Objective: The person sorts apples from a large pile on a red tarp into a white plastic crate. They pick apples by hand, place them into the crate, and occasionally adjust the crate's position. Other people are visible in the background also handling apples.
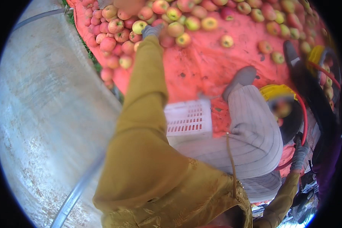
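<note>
My left hand (152, 31), in a grey glove, reaches far forward into the heap of red and yellow-green apples (116, 26). Its blurred fingers are against apples at the heap's near edge; whether they close round one I cannot tell. Low at the right, my right hand (299, 152), in a dark grey glove, is closed round the red handle (305, 121) of a black bucket. That bucket has a yellow rim (273, 90) and stands beside my bent knee, with apples visible inside.
A red sheet (186, 72) lies under the apples. By my legs is a white slotted plastic crate (190, 117). Another yellow-rimmed bucket (316, 55) with apples stands at the far right, near another person's dark shoe (291, 52). A pale concrete surface (53, 102) with a metal pipe (75, 193) fills the left.
</note>
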Demonstrator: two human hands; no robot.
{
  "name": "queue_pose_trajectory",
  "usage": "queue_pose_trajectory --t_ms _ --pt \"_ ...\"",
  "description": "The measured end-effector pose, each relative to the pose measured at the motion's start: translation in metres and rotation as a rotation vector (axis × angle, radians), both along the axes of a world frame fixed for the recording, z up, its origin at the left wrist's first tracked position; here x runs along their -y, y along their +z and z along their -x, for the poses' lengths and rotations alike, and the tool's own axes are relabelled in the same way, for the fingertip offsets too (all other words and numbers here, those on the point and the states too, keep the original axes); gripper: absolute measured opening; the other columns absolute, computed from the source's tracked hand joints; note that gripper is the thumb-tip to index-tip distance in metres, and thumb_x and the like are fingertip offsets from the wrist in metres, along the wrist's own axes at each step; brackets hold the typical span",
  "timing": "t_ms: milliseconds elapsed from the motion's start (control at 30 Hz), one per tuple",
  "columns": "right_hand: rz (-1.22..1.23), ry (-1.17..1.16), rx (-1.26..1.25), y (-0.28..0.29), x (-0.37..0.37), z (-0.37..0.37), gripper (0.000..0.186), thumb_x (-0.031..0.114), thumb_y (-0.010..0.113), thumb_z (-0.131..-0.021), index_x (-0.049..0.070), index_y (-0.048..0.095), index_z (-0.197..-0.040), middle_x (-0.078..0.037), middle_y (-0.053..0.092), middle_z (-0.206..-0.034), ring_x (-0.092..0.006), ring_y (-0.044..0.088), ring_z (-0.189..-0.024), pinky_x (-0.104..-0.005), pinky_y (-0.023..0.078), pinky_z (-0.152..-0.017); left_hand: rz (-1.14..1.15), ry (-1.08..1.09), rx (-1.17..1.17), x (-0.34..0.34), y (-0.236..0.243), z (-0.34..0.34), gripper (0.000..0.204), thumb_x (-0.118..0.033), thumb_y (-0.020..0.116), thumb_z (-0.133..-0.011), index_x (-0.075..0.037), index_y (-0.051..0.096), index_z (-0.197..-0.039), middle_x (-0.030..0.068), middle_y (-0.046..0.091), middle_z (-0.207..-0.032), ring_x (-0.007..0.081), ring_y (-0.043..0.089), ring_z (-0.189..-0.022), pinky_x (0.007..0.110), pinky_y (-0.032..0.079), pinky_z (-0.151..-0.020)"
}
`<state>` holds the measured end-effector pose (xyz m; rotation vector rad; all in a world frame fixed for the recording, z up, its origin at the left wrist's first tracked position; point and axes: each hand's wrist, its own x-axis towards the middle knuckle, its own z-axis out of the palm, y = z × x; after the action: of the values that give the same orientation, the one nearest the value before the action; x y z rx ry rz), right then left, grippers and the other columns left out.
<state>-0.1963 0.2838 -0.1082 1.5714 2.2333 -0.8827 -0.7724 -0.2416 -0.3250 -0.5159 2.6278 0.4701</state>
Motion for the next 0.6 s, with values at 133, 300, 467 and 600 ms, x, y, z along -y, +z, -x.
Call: queue_pose_trajectory --t_ms 133,300,467,600 --pt "-0.015 0.008 -0.002 -0.005 -0.003 0.002 0.029 0.022 0.061 -0.088 0.004 0.063 -0.11 -0.002 0.061 -0.079 -0.0089 0.05 -0.061 -0.0236 0.04 -0.053 -0.361 -0.063 0.005 0.032 -0.074 -0.004 0.065 -0.048 0.058 -0.079 0.001 0.053 -0.12 0.0201 0.058 -0.116 0.0308 0.056 -0.11 0.036 0.045 -0.092" --pt "-0.037 0.031 0.041 -0.009 -0.005 0.001 0.025 0.021 0.061 -0.087 0.004 0.063 -0.105 0.0 0.057 -0.07 -0.0088 0.049 -0.056 -0.0236 0.04 -0.051 -0.43 -0.287 0.026 0.02 -0.087 -0.02 0.039 -0.033 0.043 -0.091 -0.007 0.056 -0.117 0.0114 0.062 -0.109 0.0222 0.059 -0.101 0.037 0.047 -0.086" --pt "-0.024 -0.001 -0.001 -0.006 0.003 0.016 0.024 0.019 0.06 -0.085 -0.001 0.059 -0.099 -0.004 0.056 -0.068 -0.0114 0.047 -0.057 -0.0292 0.04 -0.052 -1.013 0.099 0.017 -0.011 -0.051 -0.051 0.034 -0.025 0.054 -0.085 -0.009 0.051 -0.115 0.0105 0.058 -0.106 0.0238 0.058 -0.091 0.038 0.05 -0.074" --pt "-0.122 0.047 0.016 -0.006 0.002 0.012 0.027 0.023 0.063 -0.082 -0.001 0.06 -0.095 -0.007 0.056 -0.066 -0.0165 0.05 -0.057 -0.0333 0.042 -0.054 -1.659 0.65 0.32 -0.081 0.028 -0.104 0.041 -0.021 0.064 -0.079 -0.007 0.045 -0.113 0.0134 0.052 -0.108 0.0322 0.057 -0.09 0.043 0.053 -0.067"
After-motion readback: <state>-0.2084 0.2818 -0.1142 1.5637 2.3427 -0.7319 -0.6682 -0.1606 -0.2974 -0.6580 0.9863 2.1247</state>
